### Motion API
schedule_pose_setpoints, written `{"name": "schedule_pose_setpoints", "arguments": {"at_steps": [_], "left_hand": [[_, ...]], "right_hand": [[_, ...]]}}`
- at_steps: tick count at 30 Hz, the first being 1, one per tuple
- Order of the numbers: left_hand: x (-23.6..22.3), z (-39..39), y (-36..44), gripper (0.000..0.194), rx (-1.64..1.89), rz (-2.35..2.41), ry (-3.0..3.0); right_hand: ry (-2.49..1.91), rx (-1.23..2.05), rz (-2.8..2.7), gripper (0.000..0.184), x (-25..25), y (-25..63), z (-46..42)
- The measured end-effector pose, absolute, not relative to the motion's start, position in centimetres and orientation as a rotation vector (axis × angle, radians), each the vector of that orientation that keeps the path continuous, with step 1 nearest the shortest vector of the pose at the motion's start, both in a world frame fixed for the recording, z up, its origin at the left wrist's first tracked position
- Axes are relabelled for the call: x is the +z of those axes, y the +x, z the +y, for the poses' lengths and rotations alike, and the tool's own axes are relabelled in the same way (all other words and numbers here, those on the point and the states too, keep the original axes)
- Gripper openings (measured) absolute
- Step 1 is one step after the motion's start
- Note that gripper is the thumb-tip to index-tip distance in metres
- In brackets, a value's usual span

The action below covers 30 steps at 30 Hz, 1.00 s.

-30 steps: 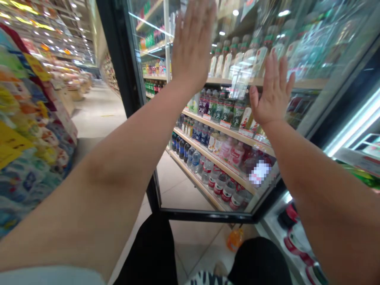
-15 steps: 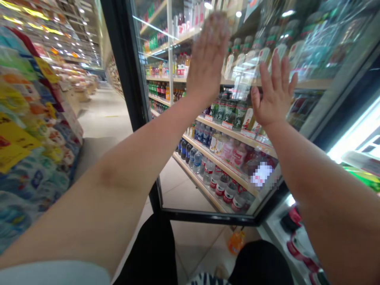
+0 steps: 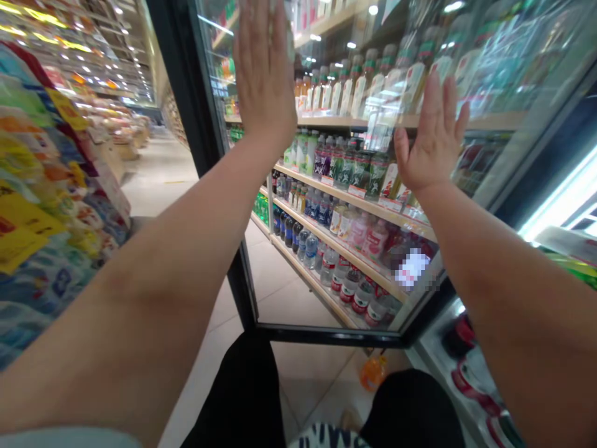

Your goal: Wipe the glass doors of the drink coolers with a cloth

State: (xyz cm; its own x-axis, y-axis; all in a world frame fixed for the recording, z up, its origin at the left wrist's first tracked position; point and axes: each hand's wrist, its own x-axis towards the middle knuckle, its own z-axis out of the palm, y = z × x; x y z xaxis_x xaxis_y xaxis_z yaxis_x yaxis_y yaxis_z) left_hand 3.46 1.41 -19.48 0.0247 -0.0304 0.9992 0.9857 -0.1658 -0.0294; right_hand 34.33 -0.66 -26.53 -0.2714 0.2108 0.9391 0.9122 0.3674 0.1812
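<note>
A black-framed glass door (image 3: 326, 335) stands swung open in front of me. My left hand (image 3: 265, 74) is raised high on the pane near the frame's left side, flat with its fingers stretched upward. A pale edge shows beside those fingers; whether something thin lies under the palm I cannot tell. Farther right, my right hand (image 3: 430, 140) rests flat against the glass with fingers apart, and it holds nothing that I can see. Through the pane appear shelves of bottled drinks (image 3: 361, 171), partly covered by both hands.
Stacked colourful packs (image 3: 60, 205) line the left side beside an aisle (image 3: 161, 158). Open cooler shelving with red-and-white packs (image 3: 473, 386) is at the right. An orange bottle (image 3: 373, 372) is low near my knees (image 3: 242, 386), above the tiled floor (image 3: 308, 373).
My left hand has slid left and slightly up across the glass, toward the door frame's left side. My right hand stays almost in place on the pane.
</note>
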Motion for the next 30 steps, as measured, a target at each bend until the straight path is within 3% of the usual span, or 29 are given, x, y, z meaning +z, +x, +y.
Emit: {"name": "schedule_pose_setpoints", "arguments": {"at_steps": [6,10,13,16,19,22,26,30], "left_hand": [[-20.3,0.4,3.4,0.049,-1.276,-1.027,-1.322],[-23.4,-1.3,8.7,0.060,-1.326,-1.040,-1.403],[-27.7,-2.3,12.6,0.068,-1.033,-0.846,-1.751],[-29.9,-3.0,14.2,0.059,-0.684,-0.709,-1.954],[-27.7,-3.0,13.8,0.060,-0.672,-0.742,-1.881],[-22.9,-2.3,12.6,0.069,-0.936,-0.946,-1.651],[-18.1,-0.9,10.3,0.066,-1.210,-1.246,-1.465],[-16.7,0.3,9.0,0.056,-1.340,-1.290,-1.443]], "right_hand": [[-0.976,-1.016,-1.711,0.066,-26.6,34.4,-0.5],[-0.944,-0.987,-1.723,0.056,-26.8,34.5,-0.6],[-0.948,-1.031,-1.696,0.057,-26.8,34.7,0.0],[-0.963,-1.063,-1.707,0.061,-26.7,34.9,0.6],[-0.970,-1.005,-1.726,0.059,-26.7,34.9,0.2],[-0.988,-0.959,-1.734,0.059,-26.8,34.6,-0.6],[-0.984,-0.963,-1.724,0.068,-26.7,34.4,-1.0],[-0.981,-0.922,-1.742,0.069,-26.6,34.4,-0.8]]}}
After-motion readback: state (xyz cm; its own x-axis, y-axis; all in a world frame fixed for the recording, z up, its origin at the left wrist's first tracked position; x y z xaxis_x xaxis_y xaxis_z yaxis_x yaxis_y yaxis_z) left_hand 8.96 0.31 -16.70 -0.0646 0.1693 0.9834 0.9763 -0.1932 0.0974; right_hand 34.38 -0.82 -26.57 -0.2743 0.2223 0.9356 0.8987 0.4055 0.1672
